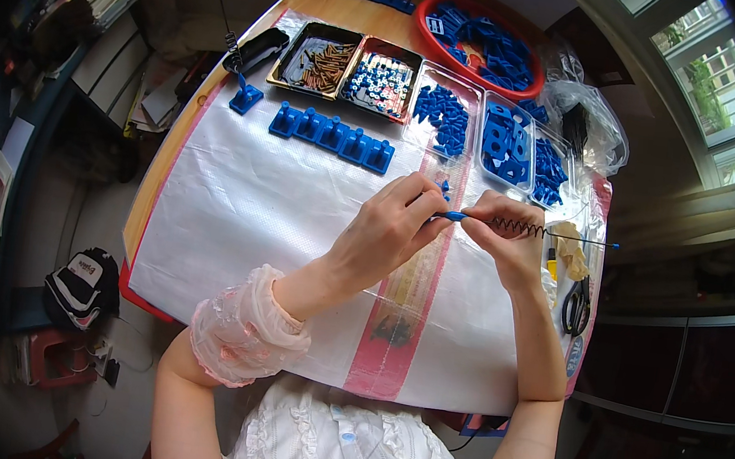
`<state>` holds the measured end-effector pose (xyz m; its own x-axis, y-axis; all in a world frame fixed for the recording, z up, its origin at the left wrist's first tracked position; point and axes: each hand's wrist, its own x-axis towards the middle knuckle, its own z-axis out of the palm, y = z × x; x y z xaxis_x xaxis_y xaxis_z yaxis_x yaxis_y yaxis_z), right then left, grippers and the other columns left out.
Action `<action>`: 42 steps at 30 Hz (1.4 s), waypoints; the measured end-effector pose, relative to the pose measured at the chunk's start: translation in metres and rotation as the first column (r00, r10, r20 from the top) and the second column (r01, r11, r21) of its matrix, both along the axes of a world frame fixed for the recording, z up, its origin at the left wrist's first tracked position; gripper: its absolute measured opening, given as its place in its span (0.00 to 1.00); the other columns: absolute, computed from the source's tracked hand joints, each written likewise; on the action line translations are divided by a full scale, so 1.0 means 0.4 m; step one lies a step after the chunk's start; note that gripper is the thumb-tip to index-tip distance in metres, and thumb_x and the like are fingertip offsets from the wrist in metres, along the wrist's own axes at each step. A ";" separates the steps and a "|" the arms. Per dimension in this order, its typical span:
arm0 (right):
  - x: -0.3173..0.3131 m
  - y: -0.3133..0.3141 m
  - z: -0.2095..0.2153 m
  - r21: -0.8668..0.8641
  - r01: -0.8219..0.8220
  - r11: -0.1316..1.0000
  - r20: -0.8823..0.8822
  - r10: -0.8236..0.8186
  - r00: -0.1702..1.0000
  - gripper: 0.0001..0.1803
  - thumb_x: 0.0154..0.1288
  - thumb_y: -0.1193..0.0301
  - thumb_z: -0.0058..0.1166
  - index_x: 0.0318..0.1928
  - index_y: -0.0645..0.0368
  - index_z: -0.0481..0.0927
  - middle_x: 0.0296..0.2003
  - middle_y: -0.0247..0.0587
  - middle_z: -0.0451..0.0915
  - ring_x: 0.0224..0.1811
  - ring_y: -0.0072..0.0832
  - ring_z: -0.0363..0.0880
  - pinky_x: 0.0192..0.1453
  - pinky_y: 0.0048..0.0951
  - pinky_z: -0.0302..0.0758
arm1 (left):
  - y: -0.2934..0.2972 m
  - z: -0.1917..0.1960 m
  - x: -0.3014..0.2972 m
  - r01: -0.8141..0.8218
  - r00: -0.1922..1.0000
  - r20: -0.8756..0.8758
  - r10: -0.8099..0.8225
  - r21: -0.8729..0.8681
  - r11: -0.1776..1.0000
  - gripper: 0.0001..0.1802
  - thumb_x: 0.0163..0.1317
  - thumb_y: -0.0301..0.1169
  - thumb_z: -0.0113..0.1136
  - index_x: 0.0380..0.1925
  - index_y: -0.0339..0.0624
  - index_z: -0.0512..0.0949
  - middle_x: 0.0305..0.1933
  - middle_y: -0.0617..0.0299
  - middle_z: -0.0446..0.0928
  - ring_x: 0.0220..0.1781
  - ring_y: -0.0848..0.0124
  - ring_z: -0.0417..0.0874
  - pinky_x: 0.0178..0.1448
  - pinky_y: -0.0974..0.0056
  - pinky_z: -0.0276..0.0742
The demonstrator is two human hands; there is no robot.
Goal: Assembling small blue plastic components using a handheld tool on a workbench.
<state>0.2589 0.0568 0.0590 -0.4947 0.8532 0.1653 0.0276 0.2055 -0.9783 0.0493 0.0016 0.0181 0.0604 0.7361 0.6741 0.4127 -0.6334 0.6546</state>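
Above the middle of the table, my left hand [398,218] pinches one end of a small blue plastic piece [453,216]. My right hand [508,238] is closed on a black coil spring [517,227] at the piece's other end. From the spring a thin rod [579,240] sticks out to the right, tipped in blue. Fingers hide where piece and spring meet. Just beyond my hands lie a few loose blue bits [445,187]. Farther left stands a row of blue bases with upright posts [333,134].
A blue base bearing a spring rod [245,98] stands at far left. Beyond are a tray of screws [325,63], a tray of nuts [380,84], clear boxes of blue parts [441,115] and a red basin [533,85]. Black-handled scissors [576,308] lie at the right edge.
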 end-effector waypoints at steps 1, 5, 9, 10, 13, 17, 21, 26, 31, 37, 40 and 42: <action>-0.001 0.002 -0.006 0.010 -0.004 1.000 -0.011 0.005 1.000 0.05 0.64 0.84 0.70 0.39 0.68 0.90 0.34 0.34 0.85 0.34 0.13 0.78 0.36 0.16 0.72 | 0.001 0.001 -0.001 -0.014 1.000 -0.017 0.014 0.026 1.000 0.10 0.65 0.22 0.71 0.43 0.39 0.79 0.46 0.55 0.80 0.46 0.56 0.86 0.48 0.57 0.84; -0.006 0.003 -0.012 0.055 -0.032 0.998 -0.068 0.036 0.997 0.05 0.63 0.84 0.70 0.40 0.68 0.90 0.34 0.35 0.85 0.34 0.13 0.78 0.35 0.17 0.71 | 0.003 0.004 -0.005 -0.053 0.995 -0.075 0.062 0.114 0.992 0.14 0.62 0.21 0.74 0.43 0.39 0.78 0.46 0.55 0.79 0.47 0.56 0.85 0.49 0.56 0.84; -0.006 0.002 -0.013 0.059 -0.051 0.997 -0.101 0.057 0.993 0.05 0.63 0.85 0.70 0.39 0.67 0.90 0.34 0.36 0.85 0.33 0.14 0.78 0.35 0.17 0.70 | -0.001 0.008 -0.009 -0.068 0.987 -0.135 0.090 0.154 0.986 0.16 0.60 0.21 0.75 0.43 0.39 0.77 0.46 0.56 0.79 0.47 0.57 0.84 0.49 0.57 0.84; -0.008 0.001 -0.013 0.062 -0.052 0.997 -0.111 0.058 0.992 0.05 0.63 0.85 0.70 0.39 0.67 0.90 0.34 0.36 0.85 0.33 0.15 0.78 0.35 0.18 0.70 | -0.002 0.009 -0.009 -0.074 0.985 -0.142 0.097 0.164 0.984 0.16 0.60 0.22 0.75 0.43 0.39 0.77 0.46 0.56 0.79 0.48 0.57 0.84 0.49 0.57 0.84; -0.005 0.001 -0.019 0.083 -0.050 0.995 -0.117 0.060 0.991 0.05 0.62 0.85 0.70 0.38 0.67 0.90 0.33 0.36 0.85 0.33 0.15 0.78 0.35 0.18 0.70 | -0.005 0.011 -0.006 -0.084 0.981 -0.158 0.114 0.185 0.979 0.16 0.60 0.22 0.76 0.43 0.40 0.78 0.47 0.57 0.79 0.48 0.58 0.84 0.49 0.57 0.85; -0.006 -0.002 -0.017 0.099 -0.050 0.994 -0.121 0.062 0.991 0.04 0.62 0.85 0.70 0.37 0.67 0.90 0.32 0.37 0.85 0.32 0.16 0.77 0.34 0.19 0.70 | -0.008 0.010 -0.007 -0.085 0.977 -0.175 0.119 0.188 0.979 0.15 0.60 0.22 0.75 0.43 0.40 0.78 0.47 0.57 0.79 0.48 0.58 0.84 0.50 0.57 0.85; -0.006 -0.002 -0.014 0.104 -0.050 0.993 -0.102 0.061 0.993 0.04 0.61 0.85 0.70 0.37 0.67 0.90 0.32 0.37 0.85 0.32 0.16 0.77 0.34 0.19 0.69 | -0.011 0.012 -0.009 -0.085 0.978 -0.175 0.118 0.182 0.980 0.15 0.61 0.23 0.75 0.44 0.40 0.79 0.47 0.57 0.80 0.49 0.58 0.84 0.50 0.57 0.85; -0.005 -0.003 -0.010 0.081 -0.059 0.995 -0.093 0.066 0.993 0.04 0.62 0.85 0.70 0.37 0.67 0.90 0.32 0.36 0.85 0.32 0.16 0.77 0.34 0.19 0.69 | -0.012 0.012 -0.008 -0.081 0.977 -0.180 0.113 0.174 0.981 0.14 0.61 0.22 0.74 0.44 0.39 0.80 0.47 0.57 0.80 0.49 0.57 0.85 0.50 0.56 0.85; -0.002 -0.002 -0.010 0.060 -0.062 0.996 -0.098 0.067 0.993 0.03 0.62 0.84 0.70 0.37 0.67 0.89 0.34 0.36 0.85 0.33 0.15 0.78 0.34 0.18 0.70 | -0.011 0.016 -0.005 -0.068 0.986 -0.141 0.090 0.158 0.985 0.13 0.62 0.22 0.74 0.44 0.39 0.80 0.45 0.56 0.80 0.48 0.56 0.85 0.48 0.56 0.85; -0.001 0.003 -0.006 -0.068 -0.053 0.996 -0.078 0.047 0.996 0.03 0.64 0.84 0.69 0.38 0.68 0.88 0.36 0.37 0.86 0.37 0.16 0.82 0.40 0.18 0.77 | -0.008 0.011 0.001 -0.009 1.000 -0.018 0.009 -0.015 1.000 0.10 0.66 0.24 0.72 0.43 0.38 0.80 0.44 0.55 0.80 0.43 0.58 0.86 0.45 0.58 0.83; 0.004 0.009 -0.012 -0.118 -0.043 0.992 -0.047 0.037 0.998 0.03 0.65 0.84 0.69 0.38 0.68 0.88 0.37 0.38 0.87 0.39 0.17 0.84 0.43 0.18 0.80 | -0.008 0.007 0.000 0.071 0.995 0.077 -0.057 -0.186 0.980 0.08 0.69 0.26 0.70 0.42 0.36 0.80 0.43 0.57 0.80 0.40 0.64 0.85 0.43 0.61 0.81; 0.009 0.014 -0.014 -0.145 -0.027 0.989 -0.007 0.026 1.000 0.03 0.65 0.83 0.69 0.38 0.68 0.88 0.38 0.38 0.88 0.39 0.17 0.84 0.44 0.18 0.81 | -0.008 0.015 -0.003 0.151 0.981 0.167 -0.100 -0.327 0.933 0.08 0.70 0.28 0.70 0.41 0.36 0.80 0.41 0.59 0.79 0.38 0.70 0.84 0.41 0.65 0.79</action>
